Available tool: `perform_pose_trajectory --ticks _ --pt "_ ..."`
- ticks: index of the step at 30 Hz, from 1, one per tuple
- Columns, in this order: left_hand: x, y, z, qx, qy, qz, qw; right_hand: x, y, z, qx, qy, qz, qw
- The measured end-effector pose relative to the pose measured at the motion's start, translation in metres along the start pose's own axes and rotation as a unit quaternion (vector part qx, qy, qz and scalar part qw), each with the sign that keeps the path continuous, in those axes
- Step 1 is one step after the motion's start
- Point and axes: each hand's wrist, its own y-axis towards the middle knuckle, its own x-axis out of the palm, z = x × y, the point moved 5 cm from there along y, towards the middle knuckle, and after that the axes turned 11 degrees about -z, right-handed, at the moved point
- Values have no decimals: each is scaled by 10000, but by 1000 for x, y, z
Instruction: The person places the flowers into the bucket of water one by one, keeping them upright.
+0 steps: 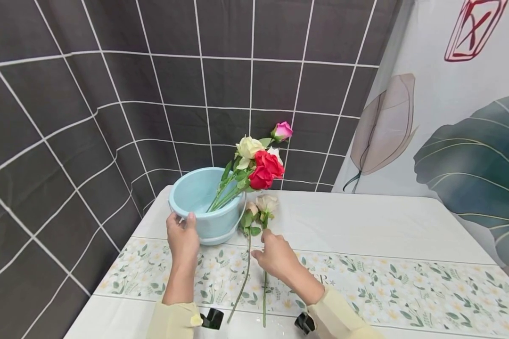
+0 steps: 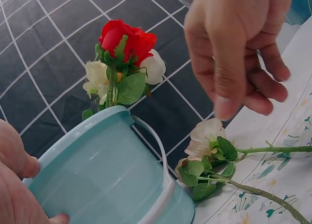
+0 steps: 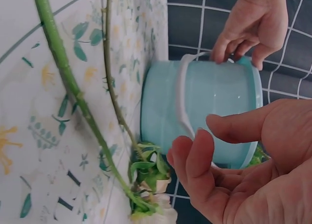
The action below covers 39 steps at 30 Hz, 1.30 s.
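My left hand [image 1: 183, 242] grips the near-left rim of a light blue bucket [image 1: 216, 229], thumb over the edge. Leaning out of the bucket are artificial roses: a red one [image 1: 266, 169], a pale yellow one [image 1: 249, 147], a white one and a pink bud [image 1: 282, 131]. Beside the bucket on the table lie two more roses, a cream one [image 1: 266, 203] and a smaller peach one [image 1: 251, 208], stems pointing toward me. Just above these stems hovers my right hand [image 1: 277, 254]; the right wrist view shows its fingers [image 3: 202, 153] loosely bent, thumb apart, holding nothing.
The bucket's white handle [image 3: 181, 92] hangs down its side. A white table [image 1: 348, 221] with a floral printed band [image 1: 398, 287] spreads to the right. Dark tiled-pattern cloth [image 1: 220, 84] stands behind and left; a leaf-print curtain [image 1: 441, 89] hangs at the right.
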Motion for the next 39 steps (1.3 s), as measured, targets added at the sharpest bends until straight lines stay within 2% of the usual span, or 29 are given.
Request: perform_pose_trajectory --ticks 1,4,9,11,12,15,18,21,23,26,30,33,36,39 --pt "0 -2 2 -32 41 -5 10000 1 0 1 5 -11 -25 10000" --pt "-1 9 -9 24 42 -45 10000 3 1 5 85 -39 -77 9999" --pt "-3 41 -47 200 177 12 9996 7 2 12 209 -64 -152 9996" --pt "-3 40 -48 188 217 92 9995 9 2 15 232 -79 -182 9995" --pt "-3 34 -41 176 182 65 9997 10 3 15 241 -92 -196 9995" --pt "0 4 -4 58 36 -23 10000 12 3 18 294 -88 -241 9992" --pt "3 -22 25 55 -73 -90 9999 15 4 20 398 -80 -298 9987" --pt "4 -33 38 -20 -51 -86 9999 17 5 21 509 -71 -345 9981" --pt "4 -32 37 -101 33 -66 9999 18 5 23 555 -63 -357 9978" --pt "1 -11 12 -42 27 -50 10000 20 6 26 619 -78 -355 9974" --pt "-3 29 -34 105 67 -5 9999 21 7 29 708 -84 -345 9969" --pt "-4 45 -53 194 258 104 9994 23 7 30 757 -34 -328 9966" --pt "-4 44 -54 174 361 208 9990 26 7 32 792 49 -356 9962" --pt "-2 28 -34 102 202 115 9997 29 6 34 795 214 -419 9957"
